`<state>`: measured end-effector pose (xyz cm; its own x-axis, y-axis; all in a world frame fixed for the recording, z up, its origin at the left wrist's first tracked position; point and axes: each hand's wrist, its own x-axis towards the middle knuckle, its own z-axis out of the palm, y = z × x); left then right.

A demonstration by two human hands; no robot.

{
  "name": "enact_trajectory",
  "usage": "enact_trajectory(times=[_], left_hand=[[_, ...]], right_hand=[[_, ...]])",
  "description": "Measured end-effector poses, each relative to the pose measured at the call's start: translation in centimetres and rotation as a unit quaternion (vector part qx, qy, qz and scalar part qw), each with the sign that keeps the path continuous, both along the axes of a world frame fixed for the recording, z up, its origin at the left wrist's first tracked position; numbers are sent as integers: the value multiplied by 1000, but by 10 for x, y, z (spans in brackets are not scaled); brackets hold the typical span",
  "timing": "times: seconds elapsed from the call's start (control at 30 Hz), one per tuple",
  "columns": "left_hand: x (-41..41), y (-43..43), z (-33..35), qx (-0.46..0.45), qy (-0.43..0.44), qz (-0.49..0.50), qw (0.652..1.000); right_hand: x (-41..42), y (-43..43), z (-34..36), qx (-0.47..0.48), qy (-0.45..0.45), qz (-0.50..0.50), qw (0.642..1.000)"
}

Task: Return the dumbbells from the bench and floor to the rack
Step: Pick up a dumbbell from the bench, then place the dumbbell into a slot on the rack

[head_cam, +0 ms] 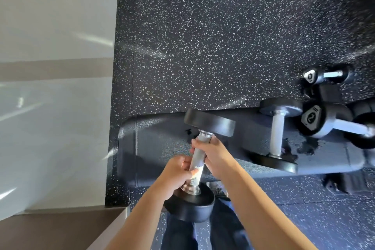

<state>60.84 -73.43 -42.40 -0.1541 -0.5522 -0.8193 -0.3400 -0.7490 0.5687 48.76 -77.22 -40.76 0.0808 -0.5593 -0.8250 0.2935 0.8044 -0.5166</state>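
Observation:
A large black dumbbell (pixel 209 123) with a knurled steel handle hangs over the near edge of the dark padded bench (pixel 162 140). My left hand (pixel 178 170) grips the lower part of the handle. My right hand (pixel 211 152) grips the upper part. A second black round-headed dumbbell (pixel 278 134) lies across the bench to the right. Beside it on the bench lies a dumbbell marked 2 (pixel 332 122). Beyond the bench a small dumbbell (pixel 326 75) sits on the speckled floor. No rack shows in the frame.
Black speckled rubber floor (pixel 203 36) spreads beyond the bench. A pale wall (pixel 56 46) runs along the left, with a brown ledge (pixel 60 227) at the bottom left. My legs and a shoe (pixel 220 191) stand just under the near bench edge.

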Motion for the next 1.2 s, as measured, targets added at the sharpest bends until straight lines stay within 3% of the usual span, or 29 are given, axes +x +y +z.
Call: enact_trajectory(times=[0.33,0.57,0.73,0.97,1.2], left_hand=[[-16,-12,151,-56,74,-73,993],[-54,1,253,-91,110,-143,979],[-99,20,304,-67,147,-220,962],[-199,64,357,-59,175,-342,922],[-328,129,370,-58,189,-473,859]], right_hand=[[-34,13,152,-93,15,4,996],[-72,57,254,-151,36,-75,985],[-113,102,309,-184,108,-123,969],[-190,179,354,-172,193,-270,928],[-300,273,367,-170,197,-390,883]])
